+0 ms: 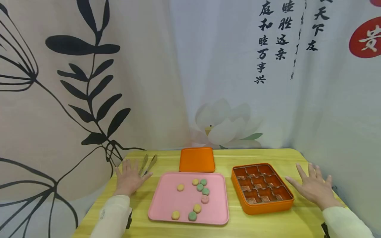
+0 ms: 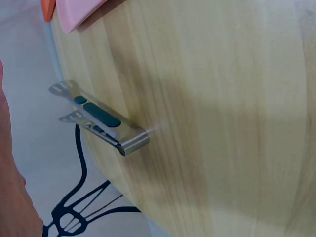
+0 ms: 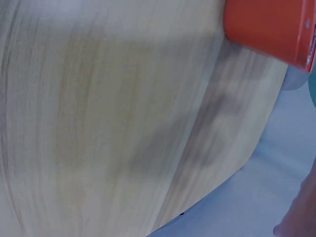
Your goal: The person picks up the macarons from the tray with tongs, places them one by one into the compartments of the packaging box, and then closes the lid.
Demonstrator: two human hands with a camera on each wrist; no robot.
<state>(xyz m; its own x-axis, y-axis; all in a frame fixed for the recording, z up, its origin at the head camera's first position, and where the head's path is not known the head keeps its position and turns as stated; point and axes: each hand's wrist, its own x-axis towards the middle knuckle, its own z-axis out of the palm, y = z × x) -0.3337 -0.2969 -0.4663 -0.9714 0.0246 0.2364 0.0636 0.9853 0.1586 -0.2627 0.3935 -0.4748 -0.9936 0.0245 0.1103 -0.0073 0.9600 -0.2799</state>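
Observation:
My left hand (image 1: 129, 180), fingers spread and holding nothing, is at the left of the table beside metal tongs (image 1: 148, 165). In the left wrist view the tongs (image 2: 101, 116) show green grip pads and spread arms. My right hand (image 1: 317, 186), also spread and bare of any object, hovers right of an orange box (image 1: 268, 208) with a clear divided insert. Between the hands lies a pink tray (image 1: 166, 198). Several small round cookies are on it: yellow ones such as this cookie (image 1: 175, 215), green ones such as this cookie (image 1: 192, 216), and one pink cookie (image 1: 204, 199).
An orange lid (image 1: 197, 159) lies behind the pink tray, near the table's back edge. The yellow wood-grain table (image 1: 137, 228) has rounded corners. Printed curtains (image 1: 154, 82) hang right behind it and along both sides.

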